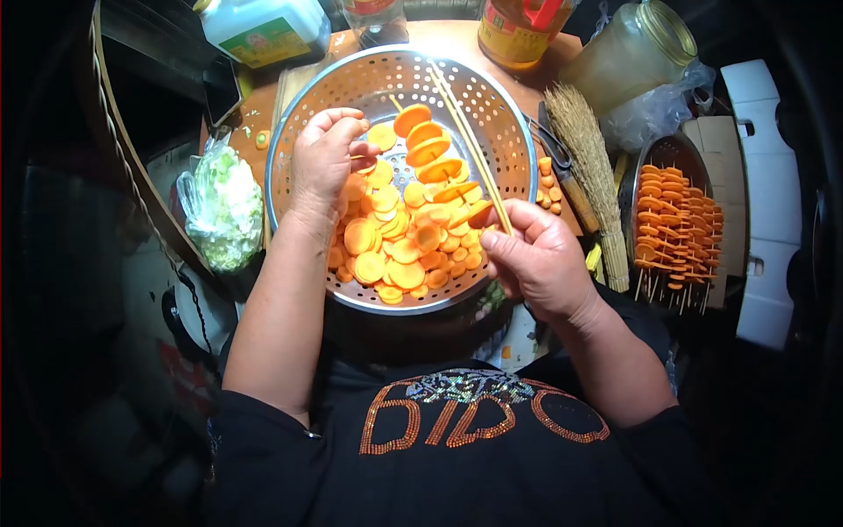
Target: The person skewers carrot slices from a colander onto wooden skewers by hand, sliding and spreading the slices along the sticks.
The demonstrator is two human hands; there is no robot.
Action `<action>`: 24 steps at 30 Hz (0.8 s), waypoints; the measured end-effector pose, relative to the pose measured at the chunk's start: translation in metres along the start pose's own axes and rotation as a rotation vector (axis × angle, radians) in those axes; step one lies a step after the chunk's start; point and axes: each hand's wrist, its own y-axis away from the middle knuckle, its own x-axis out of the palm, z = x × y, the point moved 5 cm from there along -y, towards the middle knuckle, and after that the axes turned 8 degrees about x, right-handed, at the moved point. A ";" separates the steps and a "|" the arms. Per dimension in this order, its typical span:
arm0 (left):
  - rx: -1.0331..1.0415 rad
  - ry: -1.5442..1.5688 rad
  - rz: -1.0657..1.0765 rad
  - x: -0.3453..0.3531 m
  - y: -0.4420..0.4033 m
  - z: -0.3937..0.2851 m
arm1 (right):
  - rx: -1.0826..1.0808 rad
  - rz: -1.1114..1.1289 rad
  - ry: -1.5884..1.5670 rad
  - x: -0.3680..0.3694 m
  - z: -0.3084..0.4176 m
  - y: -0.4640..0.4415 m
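Note:
My right hand [540, 259] is closed around several thin bamboo skewers [467, 132] at the right side of a metal colander [285, 114]. One skewer in its grip carries a spaced row of carrot slices [430, 151], its bare tip pointing up and away from me. The other skewers beside it hold nothing. Over the colander's left side, my left hand [329, 158] has loosely curled fingers with a gap between them. A single carrot slice [381, 136] shows just beyond its fingertips. Loose carrot slices [399, 246] fill the bottom of the colander.
At right, finished carrot skewers [676, 220] lie in a perforated dish. A straw brush [593, 176], scissors [553, 145] and small carrot pieces [549, 186] sit nearer. Bagged chopped greens [224, 206] are at left. A jug [263, 31], oil bottle [520, 35] and jar [637, 53] stand behind.

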 end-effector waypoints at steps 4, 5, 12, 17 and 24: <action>0.018 -0.334 0.016 -0.013 -0.008 0.009 | 0.003 -0.011 -0.025 0.000 0.008 0.002; 0.027 -0.456 0.105 -0.011 -0.008 0.012 | 0.007 -0.021 -0.024 -0.001 0.009 0.002; 0.092 -1.114 0.378 -0.006 -0.002 0.041 | -0.001 -0.049 -0.049 -0.003 0.008 0.001; 0.095 -1.156 0.423 0.008 0.008 0.053 | -0.043 -0.087 -0.085 -0.005 0.014 0.003; 0.277 -1.254 0.356 0.015 -0.001 0.061 | -0.054 -0.097 -0.085 -0.009 0.017 0.004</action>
